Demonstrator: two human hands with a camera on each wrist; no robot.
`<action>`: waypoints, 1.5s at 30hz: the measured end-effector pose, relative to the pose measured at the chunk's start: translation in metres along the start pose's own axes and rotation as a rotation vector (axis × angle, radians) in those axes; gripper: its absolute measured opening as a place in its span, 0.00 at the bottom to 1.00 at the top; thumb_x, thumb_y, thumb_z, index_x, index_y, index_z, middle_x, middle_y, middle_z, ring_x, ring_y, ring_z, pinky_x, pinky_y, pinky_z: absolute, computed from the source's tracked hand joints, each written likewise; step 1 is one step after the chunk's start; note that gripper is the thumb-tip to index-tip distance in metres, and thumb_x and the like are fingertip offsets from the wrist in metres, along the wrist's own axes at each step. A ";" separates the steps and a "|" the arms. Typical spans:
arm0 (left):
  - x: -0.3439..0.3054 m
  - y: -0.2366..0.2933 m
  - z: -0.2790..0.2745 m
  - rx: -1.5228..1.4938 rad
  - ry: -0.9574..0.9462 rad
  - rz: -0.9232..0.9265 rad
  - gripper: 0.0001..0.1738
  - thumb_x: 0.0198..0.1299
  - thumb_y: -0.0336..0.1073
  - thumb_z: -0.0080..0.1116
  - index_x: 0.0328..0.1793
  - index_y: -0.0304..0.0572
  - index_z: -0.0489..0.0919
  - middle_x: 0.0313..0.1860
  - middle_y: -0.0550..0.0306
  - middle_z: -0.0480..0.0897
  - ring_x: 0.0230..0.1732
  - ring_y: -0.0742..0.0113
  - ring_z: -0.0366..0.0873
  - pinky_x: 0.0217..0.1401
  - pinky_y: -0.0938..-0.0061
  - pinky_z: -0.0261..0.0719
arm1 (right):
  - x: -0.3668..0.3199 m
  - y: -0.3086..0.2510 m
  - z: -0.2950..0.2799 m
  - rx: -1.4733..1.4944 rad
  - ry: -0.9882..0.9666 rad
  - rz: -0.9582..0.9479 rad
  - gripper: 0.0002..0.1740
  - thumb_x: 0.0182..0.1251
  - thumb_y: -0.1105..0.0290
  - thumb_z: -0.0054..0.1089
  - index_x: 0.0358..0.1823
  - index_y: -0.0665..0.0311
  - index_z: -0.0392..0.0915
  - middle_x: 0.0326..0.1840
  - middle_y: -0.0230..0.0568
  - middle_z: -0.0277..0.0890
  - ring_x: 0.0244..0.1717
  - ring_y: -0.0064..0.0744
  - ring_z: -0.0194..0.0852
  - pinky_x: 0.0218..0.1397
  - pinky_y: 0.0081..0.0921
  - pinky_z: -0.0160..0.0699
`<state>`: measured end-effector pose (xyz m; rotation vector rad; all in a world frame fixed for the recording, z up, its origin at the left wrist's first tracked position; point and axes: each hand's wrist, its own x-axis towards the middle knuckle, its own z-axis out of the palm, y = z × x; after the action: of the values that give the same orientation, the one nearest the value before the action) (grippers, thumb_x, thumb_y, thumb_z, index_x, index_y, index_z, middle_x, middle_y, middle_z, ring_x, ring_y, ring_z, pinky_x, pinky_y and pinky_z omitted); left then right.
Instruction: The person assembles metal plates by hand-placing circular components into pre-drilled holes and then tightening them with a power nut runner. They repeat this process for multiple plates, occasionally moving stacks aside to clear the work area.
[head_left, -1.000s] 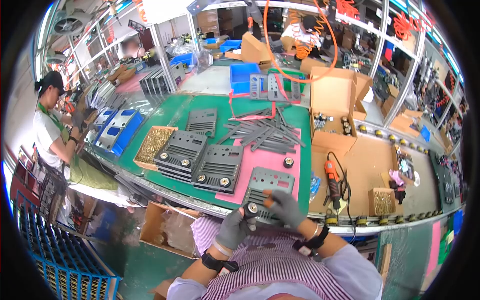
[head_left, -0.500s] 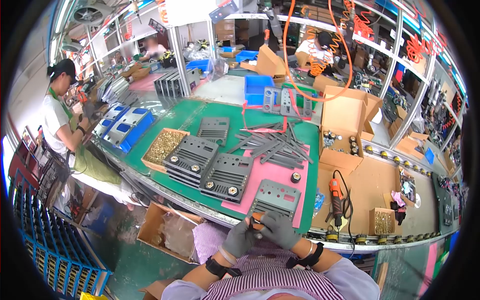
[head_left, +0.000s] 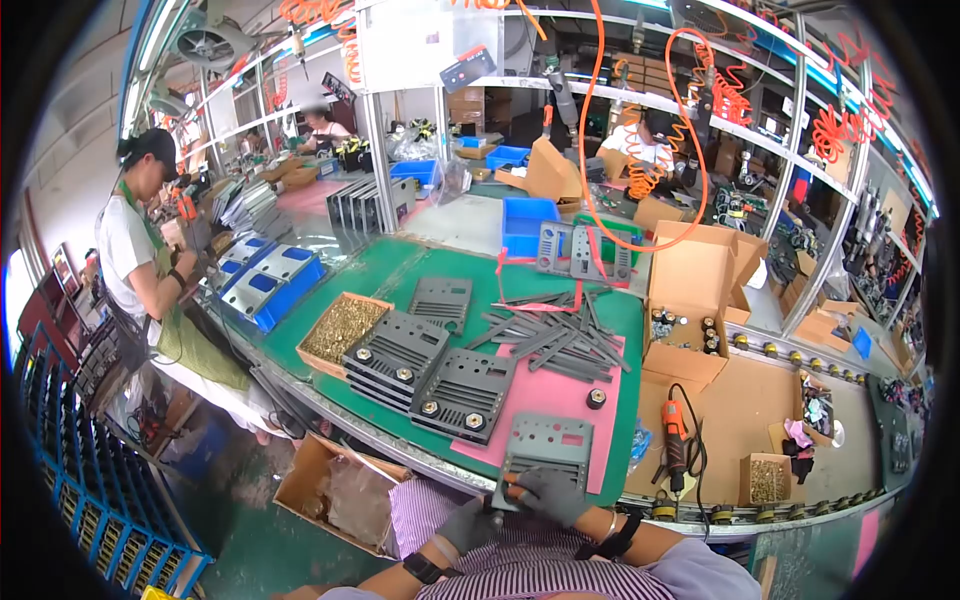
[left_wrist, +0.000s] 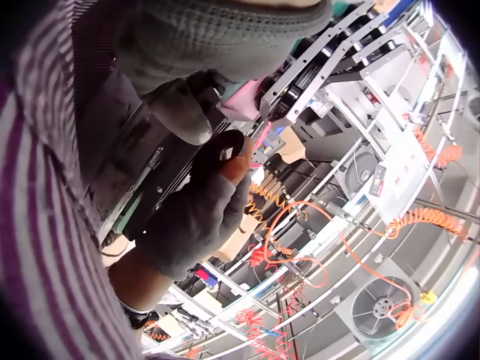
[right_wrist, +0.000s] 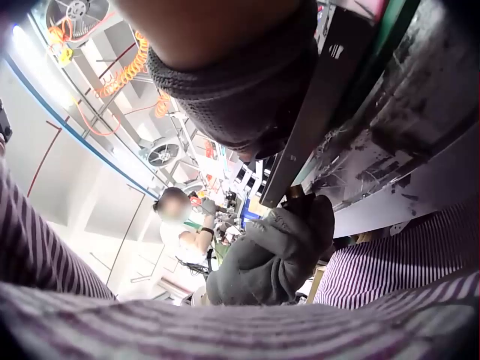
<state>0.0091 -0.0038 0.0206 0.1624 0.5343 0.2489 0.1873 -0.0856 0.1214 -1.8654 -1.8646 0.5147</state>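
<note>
The grey panel (head_left: 548, 440) sits low centre, at the front of the table (head_left: 400, 265). The right hand (head_left: 553, 495) curls round a black ring (left_wrist: 216, 142) there; the left hand (head_left: 468, 525) pinches a brassy piece (right_wrist: 296, 193) beneath. Left of centre, a brass-filled box (head_left: 322, 366); far right, a carton (head_left: 685, 365) holds black feet (head_left: 710, 335).

The person's gloves (head_left: 553, 497) were grey, the wrist straps (head_left: 612, 537) black, sleeves (head_left: 700, 572) pale, and the garment (head_left: 540, 580) at bottom centre purple-and-white striped
</note>
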 end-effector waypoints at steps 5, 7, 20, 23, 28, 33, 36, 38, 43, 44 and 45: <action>-0.002 -0.002 0.012 -0.093 -0.053 -0.113 0.12 0.63 0.40 0.48 0.46 0.41 0.72 0.33 0.59 0.74 0.29 0.72 0.69 0.27 0.80 0.69 | -0.010 -0.005 -0.004 0.082 0.082 0.036 0.19 0.59 0.59 0.52 0.48 0.63 0.74 0.41 0.47 0.75 0.42 0.47 0.75 0.48 0.37 0.73; 0.008 -0.003 0.002 -0.038 -0.089 -0.169 0.12 0.64 0.40 0.46 0.48 0.41 0.71 0.35 0.59 0.75 0.30 0.71 0.68 0.30 0.79 0.68 | -0.009 0.000 0.002 0.071 0.125 0.016 0.19 0.59 0.58 0.52 0.48 0.62 0.74 0.41 0.47 0.76 0.41 0.47 0.75 0.47 0.36 0.73; 0.009 -0.010 0.005 1.491 -0.297 0.757 0.15 0.56 0.35 0.58 0.49 0.39 0.73 0.42 0.55 0.80 0.40 0.64 0.78 0.46 0.75 0.75 | -0.002 0.010 0.012 0.169 0.183 0.026 0.21 0.62 0.55 0.50 0.49 0.60 0.75 0.42 0.47 0.77 0.44 0.45 0.75 0.48 0.35 0.73; 0.015 -0.010 -0.012 1.660 -0.194 0.771 0.13 0.56 0.34 0.58 0.48 0.40 0.74 0.41 0.56 0.80 0.41 0.66 0.78 0.47 0.73 0.75 | -0.001 0.009 0.015 0.180 0.121 0.034 0.22 0.63 0.53 0.49 0.50 0.60 0.75 0.43 0.46 0.76 0.45 0.45 0.74 0.50 0.35 0.72; -0.006 -0.013 0.033 1.327 -0.242 0.712 0.16 0.56 0.40 0.58 0.47 0.38 0.74 0.40 0.57 0.80 0.40 0.66 0.78 0.49 0.70 0.74 | -0.002 0.008 0.008 0.198 0.110 0.064 0.23 0.63 0.51 0.48 0.51 0.59 0.75 0.41 0.47 0.76 0.45 0.47 0.73 0.51 0.36 0.71; -0.001 -0.006 0.029 0.447 -0.293 0.218 0.27 0.55 0.49 0.54 0.54 0.38 0.70 0.49 0.52 0.76 0.50 0.60 0.73 0.58 0.61 0.67 | -0.003 -0.002 0.008 -0.084 0.041 -0.124 0.19 0.64 0.56 0.47 0.54 0.52 0.72 0.48 0.40 0.74 0.47 0.42 0.71 0.51 0.36 0.72; -0.001 -0.005 0.027 0.030 -0.298 0.000 0.32 0.54 0.53 0.54 0.59 0.39 0.67 0.54 0.49 0.72 0.56 0.56 0.69 0.63 0.59 0.63 | 0.000 0.006 0.016 -0.231 0.050 -0.270 0.19 0.64 0.56 0.48 0.54 0.49 0.71 0.50 0.36 0.73 0.48 0.40 0.71 0.49 0.36 0.73; 0.001 -0.004 0.031 0.055 -0.289 0.027 0.35 0.52 0.54 0.57 0.61 0.40 0.65 0.56 0.47 0.70 0.59 0.54 0.66 0.64 0.61 0.62 | 0.003 0.015 0.017 -0.257 0.031 -0.317 0.18 0.63 0.57 0.48 0.54 0.48 0.71 0.49 0.34 0.72 0.49 0.39 0.71 0.49 0.36 0.74; 0.019 0.001 0.007 0.308 -0.354 0.095 0.28 0.58 0.49 0.53 0.60 0.43 0.66 0.55 0.60 0.72 0.58 0.68 0.66 0.65 0.60 0.62 | 0.010 -0.003 -0.017 -0.369 -0.147 -0.357 0.16 0.58 0.58 0.52 0.48 0.49 0.74 0.45 0.34 0.72 0.49 0.40 0.71 0.47 0.36 0.74; 0.020 -0.001 0.002 0.305 -0.333 0.066 0.28 0.58 0.49 0.54 0.61 0.43 0.66 0.55 0.60 0.71 0.58 0.68 0.67 0.65 0.60 0.62 | 0.014 -0.003 -0.019 -0.399 -0.148 -0.359 0.16 0.58 0.58 0.53 0.47 0.49 0.74 0.45 0.36 0.73 0.49 0.41 0.71 0.46 0.37 0.74; 0.018 -0.004 0.005 0.334 -0.328 0.100 0.28 0.58 0.49 0.54 0.61 0.44 0.66 0.55 0.60 0.71 0.57 0.67 0.67 0.64 0.60 0.62 | 0.018 -0.003 -0.018 -0.428 -0.149 -0.364 0.16 0.57 0.58 0.53 0.46 0.50 0.75 0.44 0.37 0.73 0.49 0.41 0.71 0.45 0.37 0.74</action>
<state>0.0270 -0.0036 0.0150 0.5459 0.2380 0.2234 0.1952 -0.0683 0.1392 -1.6993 -2.5024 0.1380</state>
